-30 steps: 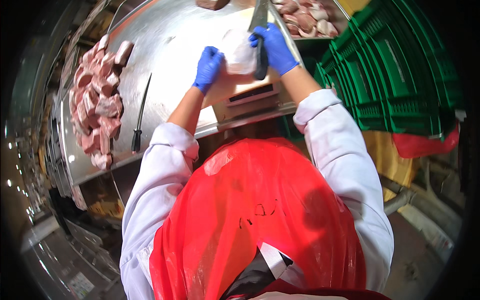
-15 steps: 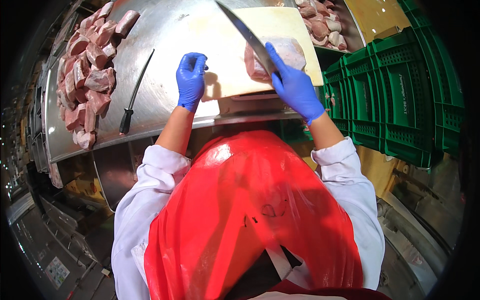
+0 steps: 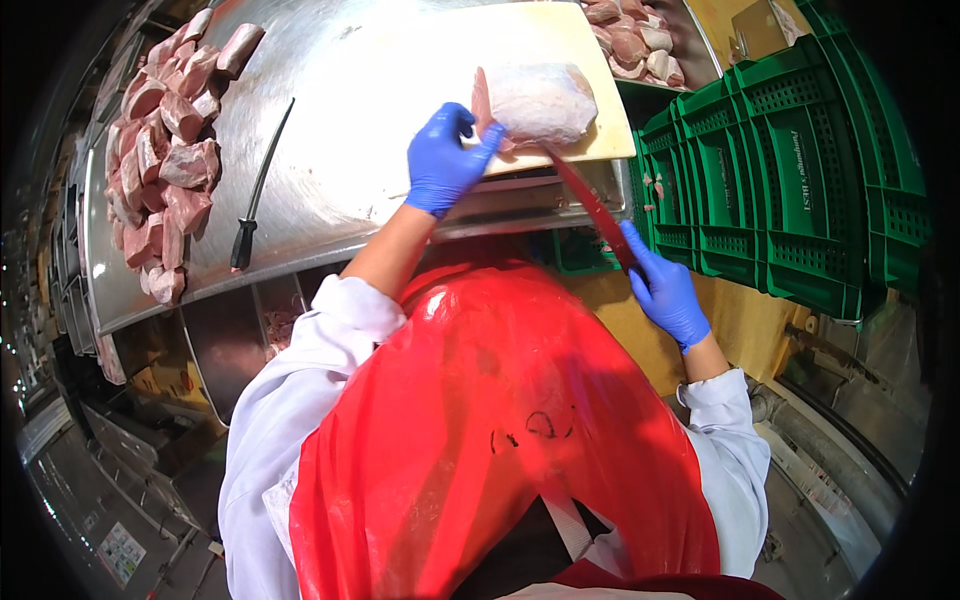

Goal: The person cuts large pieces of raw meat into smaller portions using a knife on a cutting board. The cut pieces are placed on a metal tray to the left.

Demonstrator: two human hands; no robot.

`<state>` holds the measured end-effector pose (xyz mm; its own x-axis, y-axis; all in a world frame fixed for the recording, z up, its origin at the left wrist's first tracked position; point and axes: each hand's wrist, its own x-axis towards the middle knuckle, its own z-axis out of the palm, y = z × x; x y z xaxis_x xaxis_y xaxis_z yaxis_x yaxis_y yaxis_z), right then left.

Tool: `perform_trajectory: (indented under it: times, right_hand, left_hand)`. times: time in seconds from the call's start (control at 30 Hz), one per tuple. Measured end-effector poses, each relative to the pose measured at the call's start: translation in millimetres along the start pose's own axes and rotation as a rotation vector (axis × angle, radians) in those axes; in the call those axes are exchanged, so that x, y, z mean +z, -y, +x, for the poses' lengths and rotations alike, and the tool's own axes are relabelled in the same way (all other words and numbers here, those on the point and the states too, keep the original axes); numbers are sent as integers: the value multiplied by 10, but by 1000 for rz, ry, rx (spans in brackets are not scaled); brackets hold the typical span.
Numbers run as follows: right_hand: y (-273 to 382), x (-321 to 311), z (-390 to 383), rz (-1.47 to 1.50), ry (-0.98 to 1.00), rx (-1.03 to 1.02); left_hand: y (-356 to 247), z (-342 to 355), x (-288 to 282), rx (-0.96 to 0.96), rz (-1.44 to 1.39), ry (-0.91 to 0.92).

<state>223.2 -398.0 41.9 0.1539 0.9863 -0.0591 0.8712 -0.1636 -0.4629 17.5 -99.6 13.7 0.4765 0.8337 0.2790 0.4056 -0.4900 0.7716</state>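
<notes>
A pale, fat-covered block of raw meat (image 3: 545,103) lies on the cream cutting board (image 3: 425,70), its pink face toward the left. My left hand (image 3: 447,165), in a blue glove, is at that pink end. Its fingers are curled and its thumb presses on the near corner of the meat. My right hand (image 3: 668,292), also gloved in blue, is closed around the handle of a long knife; the fingers hide most of the handle. The knife blade (image 3: 592,203) slants up and left past the board's near edge, its tip at the meat's near side, with red reflected on it.
To the left, a sharpening steel (image 3: 262,190) with a black handle lies on the metal table (image 3: 315,215). Beyond it is a heap of cut meat chunks (image 3: 165,160). More chunks (image 3: 635,45) fill a tray at the far right. Green crates (image 3: 770,180) stand right of the board.
My right hand has drawn the knife down and right, from above the meat to past the board's near edge. My left hand has moved right onto the meat's end.
</notes>
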Motion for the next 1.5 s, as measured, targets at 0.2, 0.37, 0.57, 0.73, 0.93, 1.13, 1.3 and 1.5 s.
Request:
perform_trajectory:
  times: [0.2,0.37,0.57,0.73,0.93,1.13,1.3,1.5]
  right_hand:
    - [379,137,617,238,-246,51]
    - [821,488,1353,-12,-349,-47]
    - [1109,499,1233,-209,-80,65]
    - [1417,275,474,-345,131,217]
    - [1856,83,458,-60,-55,287]
    - [1778,215,2050,27,-403,377]
    - [1936,171,2884,-153,-281,671]
    - [2234,492,2467,-177,-306,524]
  left_hand:
    - [136,-138,248,88,214,-11]
    - [149,-169,134,44,131,21]
    - [266,-146,94,111,121,54]
    - [525,15,-46,177,120,115]
    - [716,402,-408,224,17,301]
    - [844,693,-735,188,-169,403]
    - [1111,927,-864,156,-295,412]
    - [1205,1131,-831,102,-460,368]
